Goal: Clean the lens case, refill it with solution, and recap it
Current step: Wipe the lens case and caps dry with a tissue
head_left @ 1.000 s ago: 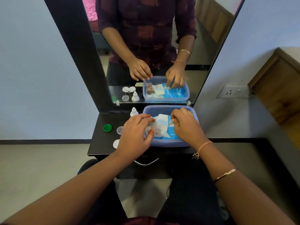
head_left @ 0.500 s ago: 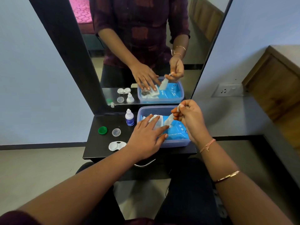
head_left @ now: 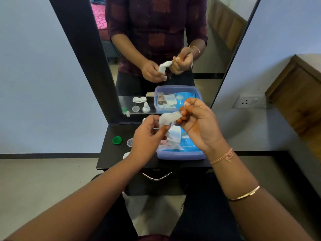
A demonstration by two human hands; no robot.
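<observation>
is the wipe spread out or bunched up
Bunched up: the wipe is a crumpled wad pinched between the left hand and right hand.

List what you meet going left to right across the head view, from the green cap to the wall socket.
Green round plastic cap → small clear round cap → left hand → crumpled white wipe → right hand → white wall socket

home bedroom: tall mirror standing over a small black dressing table, reflecting a pink bedspread.
</observation>
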